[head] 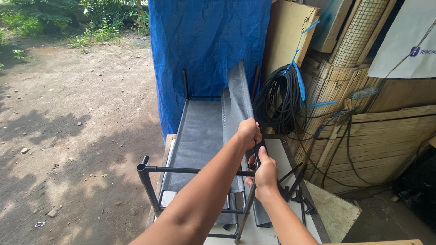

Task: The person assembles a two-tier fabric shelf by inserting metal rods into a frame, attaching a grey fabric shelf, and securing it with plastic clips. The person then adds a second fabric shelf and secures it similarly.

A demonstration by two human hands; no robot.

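A black metal tube frame [181, 170] with grey fabric shelves [200, 131] lies on a white table [281, 154]. My left hand [249, 133] is closed around the edge of a grey fabric strip [238, 90] that rises up against the blue tarp. Just below it, my right hand [265, 174] grips a black tube at the frame's right corner. The two hands are almost touching. Loose black tubes [295, 181] lie on the table to the right of my right hand.
A blue tarp [204, 41] hangs behind the frame. A coil of black cable [277, 100] hangs on the bamboo and board wall [377, 136] at the right. Bare dirt ground [68, 113] lies to the left, with plants at the far edge.
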